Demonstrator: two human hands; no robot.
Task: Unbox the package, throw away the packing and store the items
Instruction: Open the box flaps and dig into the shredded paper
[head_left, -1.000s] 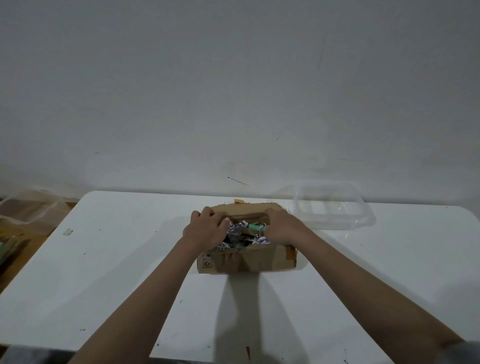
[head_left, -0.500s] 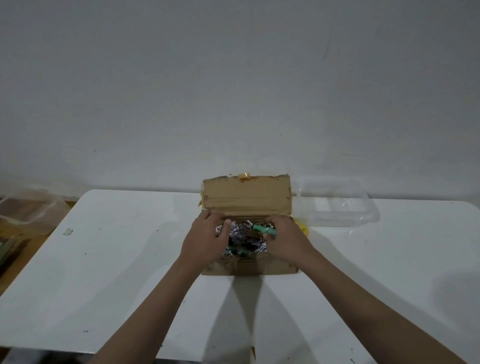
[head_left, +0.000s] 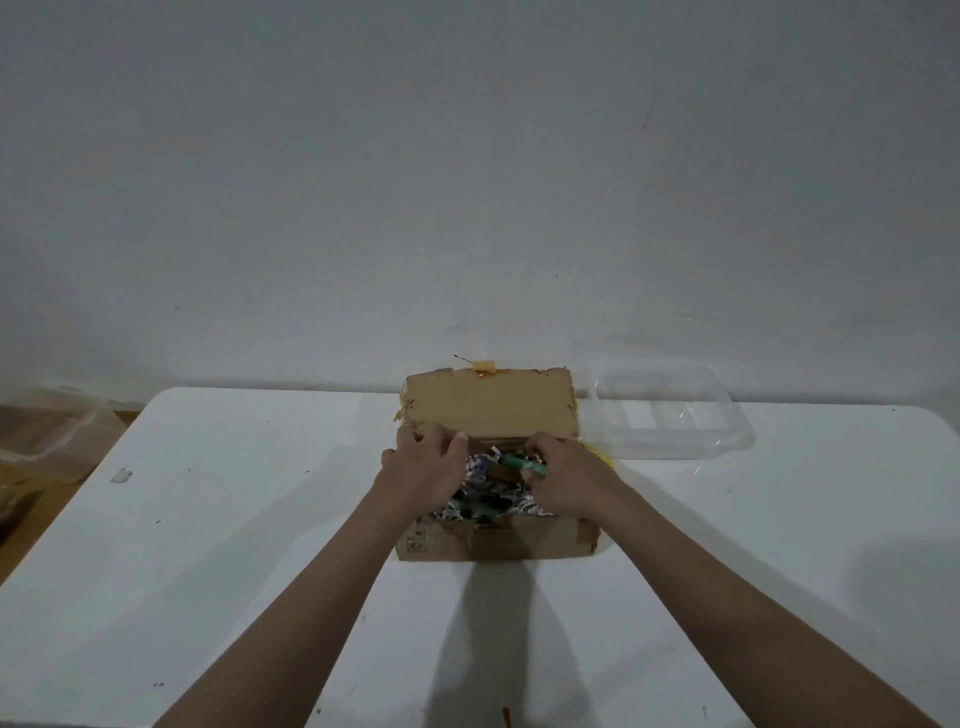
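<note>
A brown cardboard box (head_left: 498, 540) stands open in the middle of the white table (head_left: 234, 545), its lid (head_left: 491, 405) upright at the back. Shredded paper packing (head_left: 480, 486) fills it, with green items (head_left: 524, 463) showing among the shreds. My left hand (head_left: 423, 475) rests over the box's left side, fingers spread at the base of the lid. My right hand (head_left: 566, 480) lies over the right side, fingers curled around a green item. What lies under the hands is hidden.
A clear plastic container (head_left: 670, 415) sits on the table right behind the box, by the wall. A clear bag and brown clutter (head_left: 47, 436) lie off the table's left edge. A small white scrap (head_left: 120, 475) lies on the table at left.
The lid swung up from over the box to stand upright at the back. Both hands shifted from the flap onto the shredded paper, the right fingers closing on a green item.
</note>
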